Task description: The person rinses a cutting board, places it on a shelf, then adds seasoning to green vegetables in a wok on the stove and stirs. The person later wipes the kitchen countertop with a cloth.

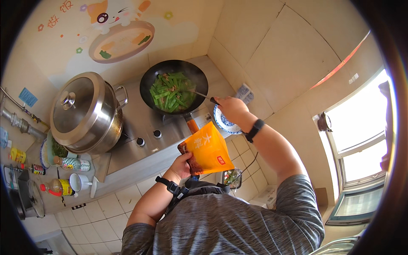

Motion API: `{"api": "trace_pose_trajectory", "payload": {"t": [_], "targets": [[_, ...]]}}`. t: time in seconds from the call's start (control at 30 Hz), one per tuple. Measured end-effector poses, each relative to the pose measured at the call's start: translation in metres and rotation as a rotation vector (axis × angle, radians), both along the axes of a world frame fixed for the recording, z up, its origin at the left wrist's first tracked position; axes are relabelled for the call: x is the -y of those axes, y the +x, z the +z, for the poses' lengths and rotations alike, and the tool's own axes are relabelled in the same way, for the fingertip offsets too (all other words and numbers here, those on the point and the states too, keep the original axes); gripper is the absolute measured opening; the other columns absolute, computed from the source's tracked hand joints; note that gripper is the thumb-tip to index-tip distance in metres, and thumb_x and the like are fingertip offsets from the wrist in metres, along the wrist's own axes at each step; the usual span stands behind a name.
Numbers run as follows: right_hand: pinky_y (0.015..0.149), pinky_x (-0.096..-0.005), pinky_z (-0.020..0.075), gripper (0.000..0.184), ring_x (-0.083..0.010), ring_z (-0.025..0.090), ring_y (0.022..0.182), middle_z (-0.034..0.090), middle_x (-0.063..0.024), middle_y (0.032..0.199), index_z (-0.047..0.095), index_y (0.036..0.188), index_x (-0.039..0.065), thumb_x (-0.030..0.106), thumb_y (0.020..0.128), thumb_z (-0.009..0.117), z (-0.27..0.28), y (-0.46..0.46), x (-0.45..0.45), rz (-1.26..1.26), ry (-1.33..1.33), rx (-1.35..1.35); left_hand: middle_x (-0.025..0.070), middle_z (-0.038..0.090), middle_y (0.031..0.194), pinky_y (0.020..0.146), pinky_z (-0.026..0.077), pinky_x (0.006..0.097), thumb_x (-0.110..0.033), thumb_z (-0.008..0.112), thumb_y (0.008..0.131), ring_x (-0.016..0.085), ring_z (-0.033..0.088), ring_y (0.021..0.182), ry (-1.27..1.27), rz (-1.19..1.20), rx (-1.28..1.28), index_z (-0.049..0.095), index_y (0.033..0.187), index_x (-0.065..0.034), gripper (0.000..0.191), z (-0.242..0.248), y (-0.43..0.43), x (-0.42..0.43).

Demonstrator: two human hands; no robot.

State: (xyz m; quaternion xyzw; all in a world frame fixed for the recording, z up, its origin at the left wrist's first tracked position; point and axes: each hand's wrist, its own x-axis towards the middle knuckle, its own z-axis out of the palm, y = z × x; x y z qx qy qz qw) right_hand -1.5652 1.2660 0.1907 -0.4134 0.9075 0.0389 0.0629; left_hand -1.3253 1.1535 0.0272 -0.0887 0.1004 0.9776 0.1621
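My left hand (180, 166) grips an orange foil pouch (208, 148) by its lower left edge, in front of the stove. The pouch bears writing; its contents are hidden. In my right hand (232, 109) is the black handle of a metal cooking utensil (201, 95), whose far end is lost among the food. A black wok (199, 71) holds cut green vegetables (172, 91) with small brown pieces that look like meat, and a faint steam hangs over it. The wok's wooden handle (192, 124) points toward me, partly behind the pouch.
A large lidded steel steamer pot (92, 111) stands left of the wok. Under my right hand lies a blue-and-white bowl (225, 122). Two stove knobs (148, 138) face me. Leftward are an oil bottle (60, 187), a white enamel mug (78, 182) and a checked bottle (75, 163).
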Motion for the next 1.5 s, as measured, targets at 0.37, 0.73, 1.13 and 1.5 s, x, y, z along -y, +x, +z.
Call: {"api": "trace_pose_trajectory", "payload": {"t": [0.37, 0.73, 1.13, 1.5], "targets": [[0.074, -0.0409, 0.0512, 0.036, -0.0324, 0.063, 0.088, 0.066, -0.0157, 0.095, 0.052, 0.128, 0.016, 0.022, 0.092, 0.050, 0.026, -0.002, -0.006, 0.194, 0.175, -0.001, 0.0127, 0.056, 0.128, 0.104, 0.037, 0.0514, -0.018, 0.062, 0.087, 0.032, 0.054, 0.119, 0.034, 0.005, 0.010, 0.046, 0.131, -0.0046, 0.049, 0.005, -0.002, 0.006], [0.075, -0.0376, 0.0512, 0.037, -0.0300, 0.065, 0.086, 0.066, -0.0196, 0.100, 0.058, 0.123, 0.008, 0.026, 0.093, 0.047, -0.003, -0.051, 0.022, 0.090, -0.322, 0.184, 0.0127, 0.061, 0.121, 0.099, 0.044, 0.0477, -0.015, 0.067, 0.083, 0.030, 0.059, 0.112, -0.001, 0.016, -0.052, 0.052, 0.125, -0.0031, 0.046, 0.008, -0.001, 0.006], [0.041, -0.0250, 0.0355, 0.028, -0.0094, 0.047, 0.049, 0.055, -0.0041, 0.064, 0.060, 0.115, 0.006, 0.023, 0.094, 0.051, -0.038, -0.149, 0.054, -0.382, -0.400, 0.997, 0.0098, 0.066, 0.102, 0.085, 0.053, 0.0439, -0.011, 0.064, 0.085, 0.024, 0.064, 0.094, -0.065, 0.070, 0.122, 0.056, 0.115, -0.0025, 0.032, 0.005, -0.003, 0.000], [0.078, -0.0374, 0.0491, 0.038, -0.0308, 0.062, 0.088, 0.065, -0.0154, 0.099, 0.057, 0.127, 0.014, 0.030, 0.093, 0.049, 0.007, -0.080, 0.031, 0.358, -0.078, 0.181, 0.0124, 0.058, 0.127, 0.105, 0.037, 0.0445, -0.015, 0.069, 0.081, 0.028, 0.055, 0.117, -0.049, 0.011, -0.027, 0.050, 0.128, -0.0029, 0.052, 0.001, -0.004, 0.006]]}}
